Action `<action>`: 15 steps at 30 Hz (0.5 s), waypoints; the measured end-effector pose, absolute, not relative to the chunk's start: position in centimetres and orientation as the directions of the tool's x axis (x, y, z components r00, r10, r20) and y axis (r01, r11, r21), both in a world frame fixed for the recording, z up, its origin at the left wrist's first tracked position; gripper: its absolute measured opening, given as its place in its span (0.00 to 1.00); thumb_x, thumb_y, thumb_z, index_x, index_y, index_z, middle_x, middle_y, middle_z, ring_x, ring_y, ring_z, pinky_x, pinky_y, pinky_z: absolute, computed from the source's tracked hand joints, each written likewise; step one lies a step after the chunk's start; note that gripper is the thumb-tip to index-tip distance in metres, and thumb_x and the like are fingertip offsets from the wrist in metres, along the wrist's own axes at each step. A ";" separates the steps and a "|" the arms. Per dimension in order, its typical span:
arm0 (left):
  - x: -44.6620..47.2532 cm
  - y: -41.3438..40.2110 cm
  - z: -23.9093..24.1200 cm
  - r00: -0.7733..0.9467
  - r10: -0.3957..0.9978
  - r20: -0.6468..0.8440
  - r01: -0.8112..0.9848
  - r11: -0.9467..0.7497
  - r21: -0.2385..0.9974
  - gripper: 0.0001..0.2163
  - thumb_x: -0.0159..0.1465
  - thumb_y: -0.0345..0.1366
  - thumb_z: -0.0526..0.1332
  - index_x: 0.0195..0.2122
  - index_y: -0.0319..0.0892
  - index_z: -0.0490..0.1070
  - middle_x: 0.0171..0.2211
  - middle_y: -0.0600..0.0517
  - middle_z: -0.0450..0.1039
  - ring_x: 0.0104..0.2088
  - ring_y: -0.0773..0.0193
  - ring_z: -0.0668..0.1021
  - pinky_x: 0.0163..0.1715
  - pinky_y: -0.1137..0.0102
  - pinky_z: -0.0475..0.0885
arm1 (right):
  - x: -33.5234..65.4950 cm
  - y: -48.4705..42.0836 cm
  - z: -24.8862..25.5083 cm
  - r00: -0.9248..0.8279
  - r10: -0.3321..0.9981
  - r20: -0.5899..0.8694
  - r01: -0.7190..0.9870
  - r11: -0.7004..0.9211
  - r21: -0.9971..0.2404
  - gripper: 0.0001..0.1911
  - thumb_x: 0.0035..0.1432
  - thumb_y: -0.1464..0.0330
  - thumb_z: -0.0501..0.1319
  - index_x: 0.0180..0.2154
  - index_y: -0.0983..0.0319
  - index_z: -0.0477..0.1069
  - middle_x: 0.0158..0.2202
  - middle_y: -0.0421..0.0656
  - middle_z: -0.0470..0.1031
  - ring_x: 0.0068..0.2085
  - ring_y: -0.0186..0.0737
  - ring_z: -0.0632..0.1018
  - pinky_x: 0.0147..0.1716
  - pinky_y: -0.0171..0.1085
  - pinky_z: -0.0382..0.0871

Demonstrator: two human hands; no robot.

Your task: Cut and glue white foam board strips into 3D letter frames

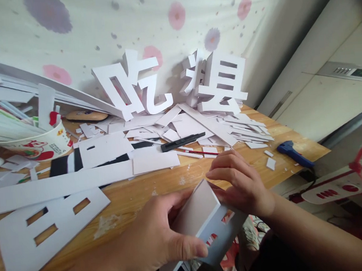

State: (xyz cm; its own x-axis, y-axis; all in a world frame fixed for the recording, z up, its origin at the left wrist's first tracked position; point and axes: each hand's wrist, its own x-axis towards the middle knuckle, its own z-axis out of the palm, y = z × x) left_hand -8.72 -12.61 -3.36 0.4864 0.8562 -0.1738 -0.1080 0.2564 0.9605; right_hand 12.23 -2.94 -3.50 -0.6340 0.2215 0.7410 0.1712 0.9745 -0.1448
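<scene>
A white foam-board piece (200, 203), built of joined panels with small cut-out windows, is tilted over the table's front edge. My left hand (160, 233) grips it from the left, thumb laid across the windowed face. At its far right corner is my right hand (243, 185), fingers bent and pinched against the board; the thumb is partly hidden. Left of the hands lies a flat white foam-board sheet (17, 244) with several rectangular openings. A black utility knife (183, 142) rests on scraps beyond the hands.
Two white raised characters (159, 64) (223, 80) stand against the flowered cloth. Strips and scraps (211, 124) litter the wooden table (127, 215). A paper tub (52, 139) full of offcuts stands left. A blue glue gun (295, 153) lies near the right edge, beside a power strip (338, 190).
</scene>
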 end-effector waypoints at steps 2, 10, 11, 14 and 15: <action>-8.7 -12.6 -3.5 0.493 0.854 -0.164 -0.138 0.263 0.955 0.35 0.50 0.35 0.71 0.60 0.48 0.63 0.54 0.49 0.72 0.52 0.50 0.74 0.51 0.59 0.69 | 12.4 -2.9 -3.3 -0.640 0.231 0.733 0.172 0.973 -0.157 0.13 0.54 0.74 0.66 0.41 0.63 0.68 0.36 0.44 0.70 0.38 0.40 0.71 0.38 0.42 0.68; -9.1 -12.4 -3.4 0.538 0.817 -0.208 -0.066 0.287 0.956 0.36 0.50 0.33 0.71 0.61 0.51 0.61 0.57 0.50 0.69 0.53 0.50 0.74 0.52 0.58 0.69 | 12.3 -3.2 -2.8 -0.678 0.238 0.696 0.142 0.971 -0.194 0.04 0.57 0.75 0.62 0.37 0.64 0.70 0.34 0.44 0.70 0.35 0.39 0.69 0.36 0.41 0.67; -9.1 -12.4 -3.3 0.541 0.814 -0.212 -0.057 0.287 0.956 0.36 0.51 0.33 0.71 0.61 0.51 0.61 0.57 0.50 0.69 0.53 0.50 0.74 0.52 0.57 0.69 | 12.3 -3.2 -2.9 -0.677 0.239 0.697 0.144 0.971 -0.192 0.04 0.57 0.74 0.62 0.37 0.64 0.70 0.34 0.44 0.71 0.35 0.39 0.69 0.36 0.41 0.67; -9.0 -12.2 -3.2 0.555 0.805 -0.210 -0.062 0.292 0.954 0.34 0.52 0.34 0.70 0.60 0.51 0.61 0.56 0.50 0.70 0.53 0.50 0.74 0.53 0.57 0.68 | 12.2 -3.1 -3.0 -0.678 0.234 0.697 0.152 0.972 -0.178 0.04 0.57 0.74 0.62 0.37 0.63 0.70 0.34 0.44 0.71 0.35 0.38 0.70 0.37 0.41 0.68; -9.0 -12.2 -3.2 0.557 0.805 -0.204 -0.073 0.292 0.954 0.34 0.52 0.35 0.70 0.60 0.50 0.61 0.56 0.50 0.70 0.53 0.50 0.73 0.54 0.57 0.68 | 12.2 -3.0 -3.1 -0.680 0.233 0.695 0.153 0.972 -0.175 0.04 0.57 0.73 0.63 0.37 0.63 0.70 0.34 0.44 0.71 0.35 0.38 0.70 0.37 0.41 0.68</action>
